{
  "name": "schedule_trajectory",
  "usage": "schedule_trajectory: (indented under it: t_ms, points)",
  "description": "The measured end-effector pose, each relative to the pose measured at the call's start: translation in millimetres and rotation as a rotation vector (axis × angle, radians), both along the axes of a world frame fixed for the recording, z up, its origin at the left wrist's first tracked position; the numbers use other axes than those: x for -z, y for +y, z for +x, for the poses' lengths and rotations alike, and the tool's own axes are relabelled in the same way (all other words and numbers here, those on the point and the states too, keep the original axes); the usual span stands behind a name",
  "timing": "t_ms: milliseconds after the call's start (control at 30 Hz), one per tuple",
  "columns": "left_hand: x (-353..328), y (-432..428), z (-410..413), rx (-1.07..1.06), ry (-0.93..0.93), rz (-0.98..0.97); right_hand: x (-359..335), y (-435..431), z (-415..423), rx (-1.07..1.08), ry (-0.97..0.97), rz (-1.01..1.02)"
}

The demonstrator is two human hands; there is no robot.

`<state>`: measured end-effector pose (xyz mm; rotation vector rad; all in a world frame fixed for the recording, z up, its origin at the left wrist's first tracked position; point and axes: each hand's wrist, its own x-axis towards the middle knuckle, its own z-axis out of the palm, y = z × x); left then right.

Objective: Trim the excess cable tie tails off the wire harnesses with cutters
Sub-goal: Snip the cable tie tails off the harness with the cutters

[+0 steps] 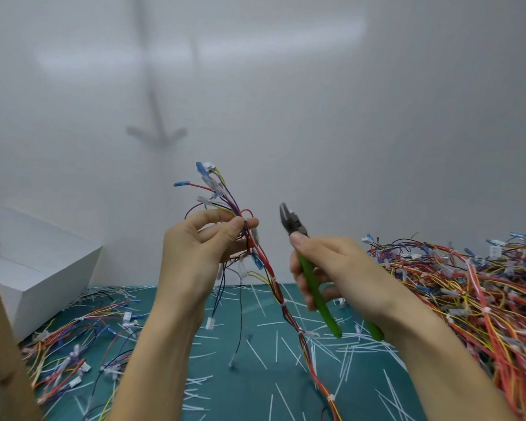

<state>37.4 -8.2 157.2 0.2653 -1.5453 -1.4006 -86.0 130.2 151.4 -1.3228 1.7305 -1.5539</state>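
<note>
Wire harness (263, 262), a bundle of red, blue, yellow and black leads, is held up in the air at the middle of the scene, above the green mat (255, 390). The left hand (195, 247) pinches it between thumb and forefinger just below the fanned blue and white connectors, and the rest trails down and to the right onto the mat, bound at intervals by white cable ties (283, 303). The right hand (331, 262) holds the cutters (312, 284), fingers curled round the green handles. The dark head points up and left, near the harness but apart from it. Any marking on the tool is too small to read.

White cut tails (257, 355) lie scattered across the mat. A large heap of harnesses (483, 293) fills the right side, a smaller heap (73, 344) lies near left, and a white box (43, 268) stands at far left.
</note>
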Motion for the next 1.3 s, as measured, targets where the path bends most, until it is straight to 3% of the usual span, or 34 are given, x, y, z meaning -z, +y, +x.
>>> schedule_trajectory:
  t_ms: [167, 400, 533, 700, 800, 1000, 1300]
  points:
    - [-2.3, 3.8, -0.2, -0.061, 0.068, 0.129, 3.2, -2.6, -1.9, 0.222, 0.167, -0.065]
    - [-2.9, 16.1, -6.1, 0.03, -0.001, 0.106, 8.5, -13.8, 8.1, 0.262, 0.235, -0.174]
    - [-3.7, 18.9, -5.1, 0.033, -0.014, 0.061, 9.1, -14.0, 6.7, 0.302, 0.196, -0.263]
    - [-5.9, 10.7, 2.7, -0.134, 0.0, -0.004, 4.1, -5.8, -1.3, 0.321, 0.106, -0.362]
    - [-5.6, 1.3, 8.2, -0.243, -0.134, -0.05, 1.3, -0.1, -6.8, 0.298, 0.043, -0.41]
    - [-3.1, 5.7, 6.2, 0.004, -0.448, -0.112, 1.0, 2.5, -10.8, 0.28, -0.016, -0.441]
    - [-2.8, 16.2, -1.5, 0.055, -0.292, -0.305, 2.0, -1.2, -6.9, 0.252, 0.055, -0.423]
